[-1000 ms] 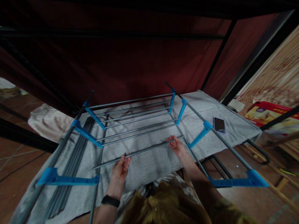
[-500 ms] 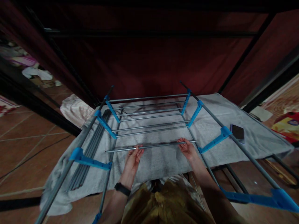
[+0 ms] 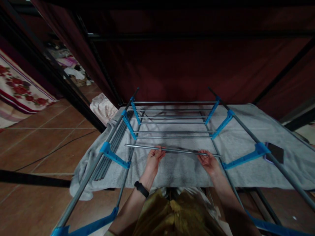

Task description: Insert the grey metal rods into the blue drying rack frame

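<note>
Both my hands hold a loose grey metal rod (image 3: 177,150) level over a grey towel (image 3: 172,167). My left hand (image 3: 154,158), with a black wristband, grips it left of its middle. My right hand (image 3: 209,161) grips it near its right end. The rod lies across a drying rack frame (image 3: 172,123) made of grey rods and blue plastic brackets. Its left end is near the blue bracket (image 3: 114,155) on the left rail, its right end near the blue bracket (image 3: 246,156) on the right rail.
A bundle of spare grey rods (image 3: 112,144) lies on the towel beside the left rail. A dark phone (image 3: 275,152) rests on the towel at right. Dark red fabric (image 3: 187,65) on a black frame stands behind. The floor (image 3: 36,144) is brown tile, with a floral cloth (image 3: 19,88) at left.
The view has swung to the left. The rod, tilted down to the left a second ago, is now about level and sits closer to the brackets. Both hands keep hold of it.
</note>
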`<state>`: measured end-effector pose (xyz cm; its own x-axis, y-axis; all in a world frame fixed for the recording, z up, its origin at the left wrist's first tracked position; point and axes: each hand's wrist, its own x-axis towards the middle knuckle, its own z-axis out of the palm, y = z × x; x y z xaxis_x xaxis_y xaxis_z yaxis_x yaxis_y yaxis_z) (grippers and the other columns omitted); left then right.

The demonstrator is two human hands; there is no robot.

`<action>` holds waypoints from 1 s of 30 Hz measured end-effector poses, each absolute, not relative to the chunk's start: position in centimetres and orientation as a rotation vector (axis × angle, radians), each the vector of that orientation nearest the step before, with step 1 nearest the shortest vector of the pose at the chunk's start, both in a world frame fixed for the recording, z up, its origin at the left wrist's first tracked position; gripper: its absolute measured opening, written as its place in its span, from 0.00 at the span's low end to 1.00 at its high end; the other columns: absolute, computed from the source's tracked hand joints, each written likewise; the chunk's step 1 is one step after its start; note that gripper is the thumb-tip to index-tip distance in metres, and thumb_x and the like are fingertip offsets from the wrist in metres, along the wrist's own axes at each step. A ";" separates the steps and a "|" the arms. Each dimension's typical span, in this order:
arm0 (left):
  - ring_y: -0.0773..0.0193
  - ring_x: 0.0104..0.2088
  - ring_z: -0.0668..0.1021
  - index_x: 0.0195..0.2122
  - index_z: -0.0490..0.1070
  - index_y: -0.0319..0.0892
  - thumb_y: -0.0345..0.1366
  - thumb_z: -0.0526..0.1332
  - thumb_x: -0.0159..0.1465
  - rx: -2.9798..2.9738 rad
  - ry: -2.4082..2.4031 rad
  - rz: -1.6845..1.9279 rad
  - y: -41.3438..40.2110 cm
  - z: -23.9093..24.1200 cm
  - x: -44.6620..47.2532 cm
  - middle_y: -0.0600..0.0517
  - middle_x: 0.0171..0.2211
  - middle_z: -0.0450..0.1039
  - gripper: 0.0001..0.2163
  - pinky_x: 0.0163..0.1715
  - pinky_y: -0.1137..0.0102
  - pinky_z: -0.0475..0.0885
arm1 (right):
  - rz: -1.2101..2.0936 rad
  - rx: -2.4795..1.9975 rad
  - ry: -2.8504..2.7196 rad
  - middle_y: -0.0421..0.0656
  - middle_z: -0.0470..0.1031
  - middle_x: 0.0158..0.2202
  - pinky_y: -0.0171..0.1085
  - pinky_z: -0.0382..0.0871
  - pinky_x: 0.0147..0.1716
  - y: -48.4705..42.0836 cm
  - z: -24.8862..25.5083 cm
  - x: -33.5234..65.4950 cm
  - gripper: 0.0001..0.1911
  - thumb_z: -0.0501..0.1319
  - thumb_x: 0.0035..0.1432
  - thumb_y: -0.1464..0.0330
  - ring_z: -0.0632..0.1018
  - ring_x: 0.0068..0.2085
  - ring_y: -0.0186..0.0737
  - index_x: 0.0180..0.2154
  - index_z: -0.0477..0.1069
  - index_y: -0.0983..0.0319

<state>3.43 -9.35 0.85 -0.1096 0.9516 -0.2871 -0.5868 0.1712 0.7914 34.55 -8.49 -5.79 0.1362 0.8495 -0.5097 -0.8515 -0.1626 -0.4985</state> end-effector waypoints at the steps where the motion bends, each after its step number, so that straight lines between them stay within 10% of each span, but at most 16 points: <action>1: 0.61 0.39 0.82 0.40 0.73 0.41 0.37 0.74 0.52 0.495 0.987 1.390 -9.2 1.1 3.5 0.46 0.41 0.80 0.17 0.47 0.62 0.74 | 1.493 -0.882 0.001 0.39 0.81 0.30 0.41 0.81 0.41 -8.5 -5.7 34.6 0.06 0.63 0.55 0.76 0.83 0.33 0.38 0.32 0.74 0.60; 30: 0.59 0.43 0.80 0.41 0.73 0.41 0.39 0.72 0.54 0.757 0.944 1.414 -9.2 5.1 7.0 0.46 0.41 0.79 0.16 0.47 0.62 0.73 | 1.587 -0.788 0.074 0.42 0.82 0.31 0.40 0.82 0.44 -9.7 -3.1 30.1 0.11 0.54 0.65 0.75 0.84 0.35 0.36 0.33 0.73 0.60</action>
